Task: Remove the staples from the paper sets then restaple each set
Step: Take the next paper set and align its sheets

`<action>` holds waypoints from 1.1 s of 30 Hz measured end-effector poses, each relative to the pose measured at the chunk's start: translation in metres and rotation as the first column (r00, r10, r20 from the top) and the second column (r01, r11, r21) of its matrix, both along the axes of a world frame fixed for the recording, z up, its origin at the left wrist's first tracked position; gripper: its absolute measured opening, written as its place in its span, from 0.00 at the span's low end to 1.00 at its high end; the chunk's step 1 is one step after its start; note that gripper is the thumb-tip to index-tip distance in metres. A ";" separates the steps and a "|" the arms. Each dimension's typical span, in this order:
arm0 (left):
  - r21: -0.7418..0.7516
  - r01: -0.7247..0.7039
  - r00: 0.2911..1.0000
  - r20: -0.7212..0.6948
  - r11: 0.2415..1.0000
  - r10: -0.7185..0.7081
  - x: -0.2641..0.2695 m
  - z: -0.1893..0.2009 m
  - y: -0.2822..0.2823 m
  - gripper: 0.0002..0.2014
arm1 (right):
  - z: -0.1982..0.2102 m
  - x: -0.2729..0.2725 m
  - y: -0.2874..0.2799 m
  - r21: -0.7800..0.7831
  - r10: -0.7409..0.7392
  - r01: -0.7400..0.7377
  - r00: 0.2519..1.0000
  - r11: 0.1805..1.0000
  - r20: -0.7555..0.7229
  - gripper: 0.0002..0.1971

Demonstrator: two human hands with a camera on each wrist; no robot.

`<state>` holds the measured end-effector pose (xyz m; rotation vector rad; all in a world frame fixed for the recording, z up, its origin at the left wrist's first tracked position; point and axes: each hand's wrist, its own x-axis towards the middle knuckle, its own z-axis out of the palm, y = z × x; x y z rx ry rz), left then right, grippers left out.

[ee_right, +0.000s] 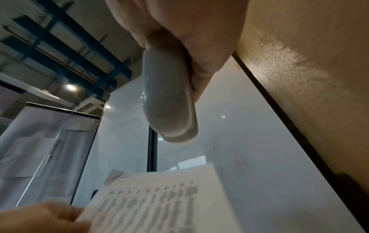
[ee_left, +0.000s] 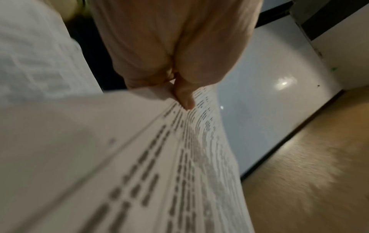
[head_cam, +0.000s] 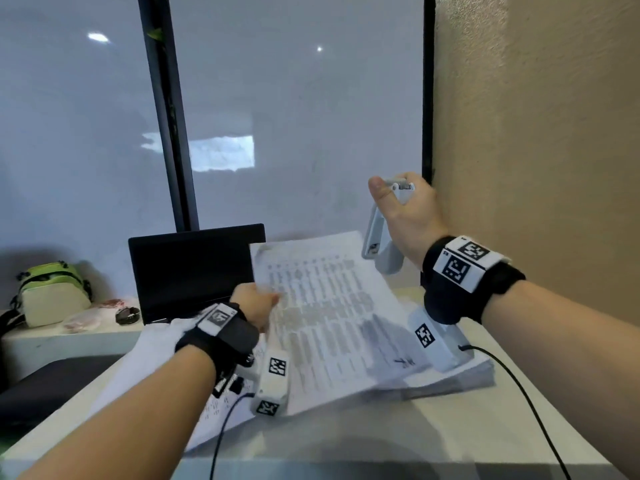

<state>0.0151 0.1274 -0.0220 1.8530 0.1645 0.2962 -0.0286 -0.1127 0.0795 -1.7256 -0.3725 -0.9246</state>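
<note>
Now my left hand pinches the printed paper set by its edge, and my right hand grips the grey stapler above. I should square the top corner, slide it fully into the stapler's mouth, then squeeze firmly.

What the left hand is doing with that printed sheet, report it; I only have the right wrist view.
Observer: The left hand pinches the paper set at its left edge, thumb on top, and holds it raised at a slant.
Operator: Now report how the stapler is held.
Observer: The right hand has its grip on the stapler at the hinge end; its two halves hang down, splayed apart, by the set's far right corner.
Operator: Tell me what is underneath.
Observer: A stack of papers lies on the table below the set.
</note>
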 end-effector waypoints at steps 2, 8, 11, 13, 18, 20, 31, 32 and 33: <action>0.119 -0.101 0.993 -0.043 0.988 0.107 0.004 0.004 0.036 0.10 | -0.020 0.014 0.004 -0.004 0.045 -0.045 0.991 0.999 -0.123 0.32; 0.451 -0.185 0.949 -0.149 0.873 0.278 0.022 0.000 0.110 0.29 | -0.066 0.043 0.020 -0.017 0.112 -0.124 0.942 0.992 -0.316 0.23; 0.637 -0.042 0.953 -0.205 0.770 0.221 0.025 -0.012 0.107 0.28 | -0.084 0.056 0.019 -0.097 0.079 -0.125 0.921 0.987 -0.382 0.18; 0.732 0.102 0.953 -0.265 0.673 0.145 0.027 -0.018 0.092 0.23 | -0.097 0.065 0.014 -0.118 0.060 -0.120 0.905 0.986 -0.421 0.15; 0.745 0.330 0.930 -0.363 0.579 -0.063 0.039 -0.030 0.034 0.15 | -0.123 0.083 -0.010 -0.111 -0.025 -0.033 0.875 0.993 -0.484 0.15; 0.732 0.369 0.923 -0.359 0.573 -0.136 0.046 -0.032 0.006 0.14 | -0.127 0.089 -0.023 -0.105 -0.057 0.005 0.868 0.994 -0.493 0.15; 0.670 0.488 0.872 -0.399 0.560 -0.282 0.104 -0.050 -0.093 0.21 | -0.154 0.129 -0.071 -0.281 -0.176 -0.042 0.687 0.959 -0.705 0.28; 0.692 0.472 0.881 -0.383 0.546 -0.276 0.112 -0.050 -0.099 0.23 | -0.151 0.130 -0.071 -0.289 -0.171 -0.066 0.676 0.955 -0.717 0.28; 0.719 0.452 0.892 -0.365 0.528 -0.266 0.121 -0.050 -0.103 0.24 | -0.149 0.132 -0.070 -0.304 -0.169 -0.090 0.667 0.949 -0.725 0.30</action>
